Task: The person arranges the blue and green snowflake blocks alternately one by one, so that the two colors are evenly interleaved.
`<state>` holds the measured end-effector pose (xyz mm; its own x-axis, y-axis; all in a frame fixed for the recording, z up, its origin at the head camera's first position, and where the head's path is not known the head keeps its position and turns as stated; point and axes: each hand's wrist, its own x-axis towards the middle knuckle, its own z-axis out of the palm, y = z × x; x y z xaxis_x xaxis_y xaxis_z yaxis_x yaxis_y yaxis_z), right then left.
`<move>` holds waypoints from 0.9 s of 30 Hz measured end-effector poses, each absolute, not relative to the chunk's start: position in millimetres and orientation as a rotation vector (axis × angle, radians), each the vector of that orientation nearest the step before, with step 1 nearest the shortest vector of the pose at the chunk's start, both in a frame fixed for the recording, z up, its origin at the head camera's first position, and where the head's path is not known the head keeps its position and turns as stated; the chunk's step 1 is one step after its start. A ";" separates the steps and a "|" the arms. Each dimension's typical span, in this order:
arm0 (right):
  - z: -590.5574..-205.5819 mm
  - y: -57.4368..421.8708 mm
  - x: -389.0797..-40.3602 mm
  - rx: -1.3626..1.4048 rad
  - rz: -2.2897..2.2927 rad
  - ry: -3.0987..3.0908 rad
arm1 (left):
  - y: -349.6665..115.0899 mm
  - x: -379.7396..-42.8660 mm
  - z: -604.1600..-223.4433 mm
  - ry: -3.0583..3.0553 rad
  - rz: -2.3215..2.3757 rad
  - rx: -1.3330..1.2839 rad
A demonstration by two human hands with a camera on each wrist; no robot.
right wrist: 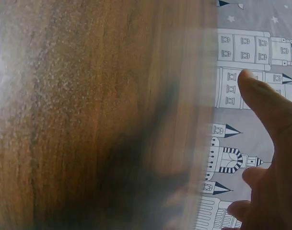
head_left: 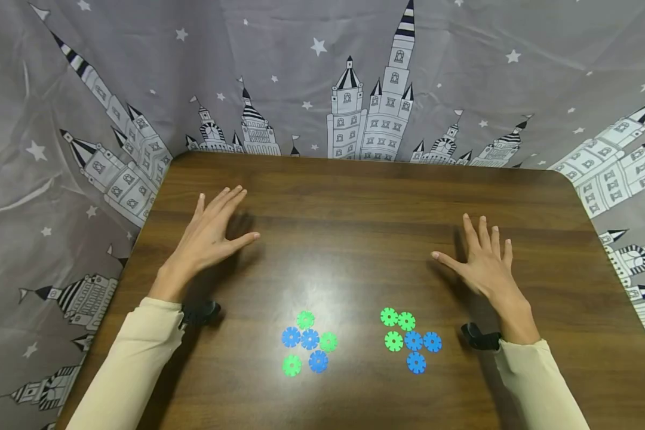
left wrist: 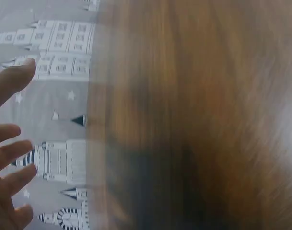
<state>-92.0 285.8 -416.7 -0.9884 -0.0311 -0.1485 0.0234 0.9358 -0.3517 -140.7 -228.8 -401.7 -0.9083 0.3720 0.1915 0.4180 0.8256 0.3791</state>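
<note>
There is no text, label, brand, number or sign which can be read in any view.

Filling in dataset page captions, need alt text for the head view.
A person's left hand and right hand, fingers extended and holding nothing, are over a wooden table. Nearer the viewer lie two groups, each with three notched green discs and three blue discs. A gray castle-print cloth shows beyond the table.

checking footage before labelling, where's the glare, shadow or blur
Head: pale glare on the table, shadows beside the left hand and right hand; left wrist: table surface blurred, glare at the right edge; right wrist: glare at the left edge, soft dark shadow.
</note>
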 end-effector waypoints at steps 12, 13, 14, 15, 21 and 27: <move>-416.3 284.0 -92.9 -0.078 -0.557 2.873 | -198.9 -110.4 -411.9 -2.735 -1.241 -1.093; -416.4 284.0 -92.6 -0.081 -0.561 2.867 | -195.2 -107.8 -412.4 -2.736 -1.291 -1.118; -416.7 284.2 -92.3 -0.082 -0.564 2.864 | -191.4 -105.0 -412.5 -2.742 -1.325 -1.142; -416.5 284.1 -91.5 -0.083 -0.569 2.858 | -187.6 -102.3 -412.9 -2.755 -1.356 -1.161; -416.1 283.8 -87.7 -0.083 -0.595 2.853 | -166.7 -87.5 -419.6 -2.851 -1.471 -1.293; -418.7 284.0 -83.0 -0.080 -0.621 2.850 | -153.9 -80.5 -425.8 -2.914 -1.560 -1.396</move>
<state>-83.0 284.0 -418.7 -0.9736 -0.0999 -0.2050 -0.0056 0.9090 -0.4168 -80.5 -153.9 -425.8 -0.6142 0.7886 -0.0288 0.4132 0.3525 0.8396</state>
